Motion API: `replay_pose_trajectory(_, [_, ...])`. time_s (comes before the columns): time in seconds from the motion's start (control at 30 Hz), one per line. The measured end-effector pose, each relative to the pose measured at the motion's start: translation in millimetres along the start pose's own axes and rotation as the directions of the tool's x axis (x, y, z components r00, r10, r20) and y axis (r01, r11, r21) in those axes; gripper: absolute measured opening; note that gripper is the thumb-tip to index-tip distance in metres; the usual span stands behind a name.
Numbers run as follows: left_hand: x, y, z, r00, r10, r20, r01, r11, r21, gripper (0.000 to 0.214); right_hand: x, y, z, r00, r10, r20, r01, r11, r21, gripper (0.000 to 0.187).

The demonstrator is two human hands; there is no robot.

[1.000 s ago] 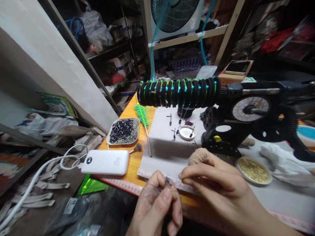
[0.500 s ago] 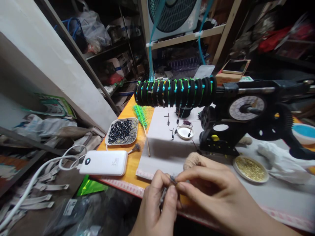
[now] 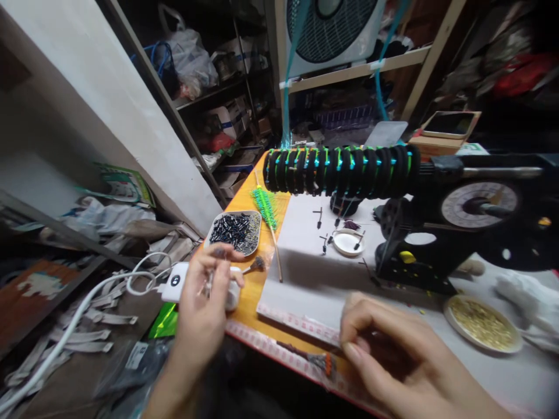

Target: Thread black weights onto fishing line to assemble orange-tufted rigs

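Note:
My left hand hovers over the white power bank, just in front of the tray of black tube beads. Its fingers are curled, with something dark and blurred at the fingertips that I cannot make out. Over the front of the table, my right hand holds thumb and forefinger pressed together; whatever is between them is hidden. A small grey and orange tuft on a dark stem lies at the table edge, left of the right hand.
A black machine carries a ribbed black roller wound with green and blue thread. Nearby are a green bristly feather-like stick, a small white dish and a dish of gold beads. White cable hangs at left.
My hands have parted: the left moved left and up toward the bead tray, the right shifted slightly right. The view has turned a little to the left.

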State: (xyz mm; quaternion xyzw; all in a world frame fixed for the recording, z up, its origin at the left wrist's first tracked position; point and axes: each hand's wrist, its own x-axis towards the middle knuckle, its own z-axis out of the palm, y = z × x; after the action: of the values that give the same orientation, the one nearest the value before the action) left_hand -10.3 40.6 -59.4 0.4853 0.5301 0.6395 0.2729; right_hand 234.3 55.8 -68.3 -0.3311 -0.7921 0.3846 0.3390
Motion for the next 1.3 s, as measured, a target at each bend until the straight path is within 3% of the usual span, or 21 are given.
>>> replay_pose_trajectory(0.1, [41.8,-1.6,-29.4,0.989,0.140,0.043,-0.146,0.929,0.339,0.019,-0.1,2.5,1.2,0.997,0.000,0.072,0.002,1.000,-0.029,0.019])
replay_pose_trajectory(0.27, [90.9,-11.6,-51.6,0.968,0.002,0.250,-0.143,0.823,0.549,0.013,2.3,5.7,3.4,0.996,-0.019,0.092,0.021,0.999,-0.029,0.020])
replay_pose_trajectory(0.33, [102.8,-16.8,-52.2,0.923,-0.086,0.375,-0.182,0.762,0.622,0.006,2.7,7.3,3.7,0.996,-0.021,0.090,0.024,0.999,-0.031,0.021])
replay_pose_trajectory(0.43, [115.5,-23.0,-47.0,0.814,-0.183,0.551,-0.300,0.680,0.669,0.008,1.9,10.5,3.4,0.994,-0.013,0.105,0.017,0.999,-0.039,0.021])
replay_pose_trajectory(0.57, [127.4,-29.4,-37.1,0.684,-0.243,0.688,-0.454,0.597,0.662,0.006,-0.8,13.7,2.3,0.992,0.015,0.128,-0.010,0.999,-0.038,0.021])
replay_pose_trajectory(0.67, [132.2,-33.2,-33.0,0.641,-0.266,0.720,-0.518,0.542,0.662,0.014,-1.6,13.0,1.5,0.992,0.038,0.122,-0.035,0.999,-0.031,0.022])
replay_pose_trajectory(0.77, [133.7,-33.8,-31.8,0.635,-0.275,0.722,-0.527,0.529,0.665,0.018,-0.1,10.1,1.3,0.990,0.046,0.135,-0.046,0.999,-0.006,0.022])
replay_pose_trajectory(0.83, [133.4,-31.5,-31.9,0.668,-0.266,0.695,-0.495,0.538,0.682,0.017,1.5,7.5,1.3,0.992,0.048,0.115,-0.052,0.998,0.030,0.023])
replay_pose_trajectory(0.93, [128.1,-22.4,-31.2,0.768,-0.212,0.604,-0.404,0.572,0.714,0.011,2.8,3.9,0.9,0.994,0.084,0.076,-0.090,0.993,0.074,0.024])
replay_pose_trajectory(1.07, [93.1,0.5,-19.6,0.882,-0.111,0.459,-0.265,0.688,0.676,0.004,2.4,1.3,1.8,0.987,0.149,0.057,-0.153,0.984,0.086,0.027])
replay_pose_trajectory(1.17, [42.2,14.4,-0.2,0.876,-0.137,0.462,-0.151,0.833,0.533,0.018,2.1,-1.0,4.3,0.983,0.179,-0.038,-0.174,0.980,0.101,0.026])
replay_pose_trajectory(1.2, [24.1,15.9,7.0,0.850,-0.228,0.474,0.036,0.924,0.380,0.020,2.0,-2.0,4.9,0.979,0.188,-0.071,-0.180,0.978,0.107,0.027])
replay_pose_trajectory(1.23, [7.1,15.5,14.1,0.812,-0.291,0.507,0.203,0.953,0.224,0.023,1.8,-3.1,5.1,0.976,0.197,-0.095,-0.186,0.976,0.115,0.028])
replay_pose_trajectory(1.3, [-20.6,10.0,26.7,0.749,-0.366,0.553,0.407,0.912,0.052,0.028,1.1,-5.2,4.7,0.971,0.216,-0.101,-0.201,0.970,0.137,0.029])
